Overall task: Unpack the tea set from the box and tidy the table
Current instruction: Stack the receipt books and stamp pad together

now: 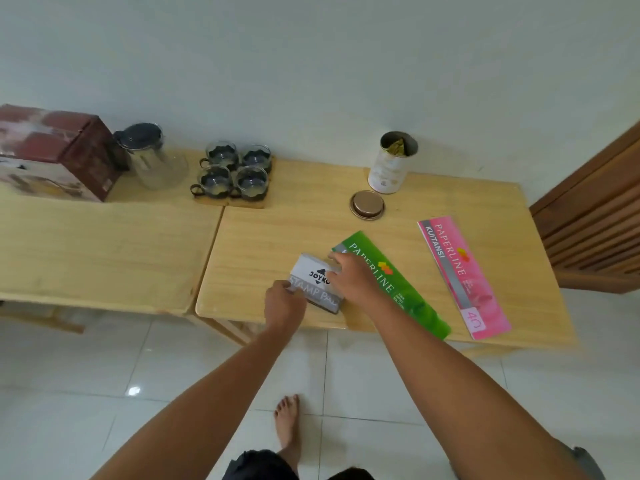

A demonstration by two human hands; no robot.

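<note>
A grey and white stamp pad box (313, 277) lies near the front edge of the right-hand wooden table (277, 230). My left hand (284, 304) grips its near left corner and my right hand (351, 278) holds its right side. A green Paperline booklet (401, 289) lies just right of the box, partly under my right wrist. At the back left stands the dark red tea set box (52, 154), with a glass teapot (152, 157) beside it. Several glass cups (233, 171) sit on wooden coasters to the teapot's right.
A pink Paperline receipt book (462, 275) lies at the right. An open white tin (391, 164) stands at the back right, its round lid (367, 205) in front of it. A second table (104, 251) adjoins on the left. A wooden slatted door (599, 216) is at far right.
</note>
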